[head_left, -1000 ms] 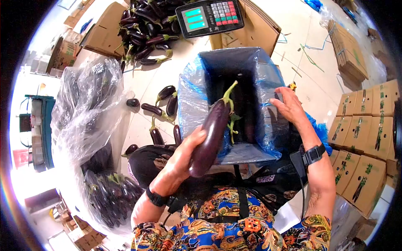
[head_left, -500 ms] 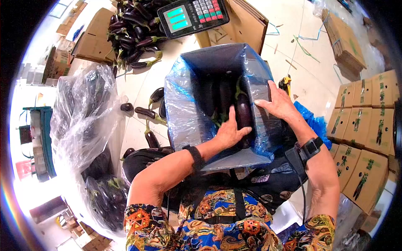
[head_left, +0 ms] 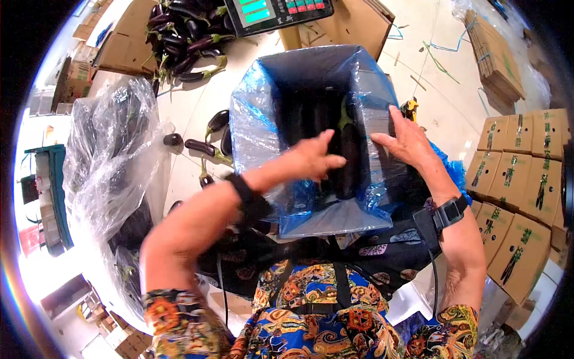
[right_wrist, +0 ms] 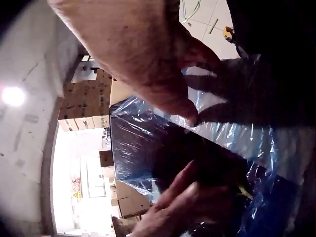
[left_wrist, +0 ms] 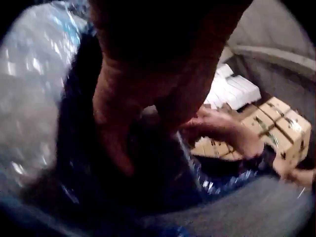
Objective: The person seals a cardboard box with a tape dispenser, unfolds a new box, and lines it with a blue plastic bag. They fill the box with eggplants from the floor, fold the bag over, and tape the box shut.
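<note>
A box lined with blue-tinted plastic film (head_left: 252, 128) stands before me. Inside it, a dark eggplant (head_left: 347, 164) lies lengthwise along the right wall, its green stem toward the far end; other eggplants beside it are in shadow. Over the box opening is my left hand (head_left: 308, 158), slightly blurred, with forefinger and thumb spread and nothing held. My right hand (head_left: 409, 142) rests at the right rim of the liner, thumb on the inner side and fingers extended along the outside. In the right wrist view, that thumb touches the film (right_wrist: 232, 136).
Loose eggplants (head_left: 218, 121) lie on the floor left of the box, near a large clear plastic bag (head_left: 113, 167) of eggplants. Behind are an eggplant pile (head_left: 191, 42) and a digital scale (head_left: 281, 23). Cartons (head_left: 526, 191) are stacked at right; a yellow-and-black tool (head_left: 409, 109) lies beyond my right hand.
The eggplant my left hand held above the box now lies inside along the right wall. That hand has let go and drawn back leftward. My right hand stays at the rim.
</note>
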A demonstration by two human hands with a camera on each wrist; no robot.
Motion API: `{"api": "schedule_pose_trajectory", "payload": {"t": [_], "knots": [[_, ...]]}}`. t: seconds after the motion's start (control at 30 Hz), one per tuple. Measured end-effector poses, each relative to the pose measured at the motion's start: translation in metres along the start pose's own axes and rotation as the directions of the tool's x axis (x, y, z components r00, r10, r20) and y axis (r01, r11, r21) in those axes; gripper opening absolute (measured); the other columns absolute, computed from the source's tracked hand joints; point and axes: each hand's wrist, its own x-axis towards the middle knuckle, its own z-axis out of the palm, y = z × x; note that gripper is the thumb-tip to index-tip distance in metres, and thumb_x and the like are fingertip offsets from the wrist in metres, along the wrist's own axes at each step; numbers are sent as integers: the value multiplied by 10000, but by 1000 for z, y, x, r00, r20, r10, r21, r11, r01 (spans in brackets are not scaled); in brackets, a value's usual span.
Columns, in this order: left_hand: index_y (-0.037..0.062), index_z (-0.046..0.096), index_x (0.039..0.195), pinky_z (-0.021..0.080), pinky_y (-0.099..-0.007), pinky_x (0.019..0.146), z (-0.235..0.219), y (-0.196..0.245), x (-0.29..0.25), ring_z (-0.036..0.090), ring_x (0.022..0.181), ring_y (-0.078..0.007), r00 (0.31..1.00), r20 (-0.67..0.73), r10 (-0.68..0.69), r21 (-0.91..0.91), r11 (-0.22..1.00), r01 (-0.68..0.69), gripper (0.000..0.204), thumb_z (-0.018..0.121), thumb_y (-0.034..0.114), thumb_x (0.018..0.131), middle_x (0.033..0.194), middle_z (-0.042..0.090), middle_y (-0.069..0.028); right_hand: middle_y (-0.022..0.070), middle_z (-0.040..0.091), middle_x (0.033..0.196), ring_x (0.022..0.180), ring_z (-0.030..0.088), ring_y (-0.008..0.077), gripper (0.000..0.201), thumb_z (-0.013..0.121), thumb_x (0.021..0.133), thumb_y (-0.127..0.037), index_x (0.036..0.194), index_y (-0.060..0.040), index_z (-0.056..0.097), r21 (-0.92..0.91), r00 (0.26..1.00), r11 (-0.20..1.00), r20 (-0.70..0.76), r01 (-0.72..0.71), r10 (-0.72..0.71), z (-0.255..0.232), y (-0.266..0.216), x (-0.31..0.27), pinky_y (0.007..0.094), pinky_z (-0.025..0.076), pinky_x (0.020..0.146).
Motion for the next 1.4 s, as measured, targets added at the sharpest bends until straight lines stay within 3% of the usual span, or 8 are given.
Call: {"api": "schedule_pose_trajectory", "payload": {"t": [0.07, 0.27, 0.37, 0.6, 0.8, 1.0, 1.2, 1.4], "knots": [[-17, 347, 1442, 572, -310, 713, -76, 28, -37, 685, 827, -214, 987, 151, 47, -262, 965, -5, 707, 644, 342, 910, 1084, 654, -188, 304, 553, 1234, 1105, 564, 426, 713, 691, 830, -387, 1352, 33, 445, -124, 982, 990, -166, 72, -92, -6, -6, -8, 455, 446, 970], [65, 418, 1428, 481, -290, 859, -195, -48, -144, 606, 981, -149, 848, -530, -18, -268, 952, -147, 584, 551, 353, 938, 1115, 650, -79, 207, 595, 1207, 1016, 613, 350, 406, 680, 846, -188, 1190, 2, 581, -96, 811, 914, -430, 395, -396, -18, -39, -16, 411, 487, 895], [51, 433, 1404, 486, -289, 845, -173, -174, -177, 612, 936, -148, 770, -572, -283, -423, 906, 20, 588, 581, 342, 914, 1101, 650, -98, 171, 648, 1051, 788, 636, 272, 315, 665, 854, -126, 1133, 8, 608, 267, 953, 920, -171, 288, -249, -18, -72, -28, 349, 512, 736], [-12, 613, 1185, 539, -320, 624, 11, -372, -184, 653, 637, -177, 514, -615, -598, -512, 799, 317, 463, 671, 263, 818, 822, 697, -117, 202, 615, 949, 817, 629, 358, 371, 696, 825, -92, 1165, 3, 582, 161, 848, 919, 356, 359, -393, 18, -108, -35, 424, 516, 710], [-8, 580, 1232, 494, -409, 901, 62, -356, -132, 655, 988, -338, 518, -576, -633, -577, 763, 291, 594, 715, 350, 777, 1062, 674, -227, 210, 607, 942, 902, 602, 414, 299, 687, 812, -125, 1068, 3, 600, -178, 786, 893, 564, 414, -252, 35, -110, -39, 474, 502, 771], [-23, 565, 1223, 503, -354, 868, 82, -359, -101, 651, 932, -270, 593, -592, -546, -509, 823, 251, 597, 729, 341, 780, 1036, 668, -167, 210, 628, 924, 824, 628, 378, 341, 715, 787, -65, 1101, 10, 605, -50, 805, 944, 538, 326, -249, 35, -128, -41, 430, 492, 673], [-12, 499, 1258, 559, -341, 836, 22, -322, -150, 649, 985, -235, 879, -359, -315, -911, -86, -403, 498, 633, 295, 889, 1127, 632, -192, 179, 640, 963, 776, 635, 278, 325, 664, 851, -64, 1155, 17, 584, 238, 846, 953, 456, 185, -278, 23, -134, -29, 346, 509, 702], [4, 439, 1356, 526, -328, 867, -39, -262, -177, 634, 1001, -211, 892, -395, -220, -910, 224, -348, 643, 664, 314, 839, 1191, 607, -175, 158, 651, 990, 806, 633, 241, 325, 648, 868, -59, 1177, 15, 580, 299, 886, 939, 371, 170, -278, 9, -147, -30, 323, 506, 712]]}}
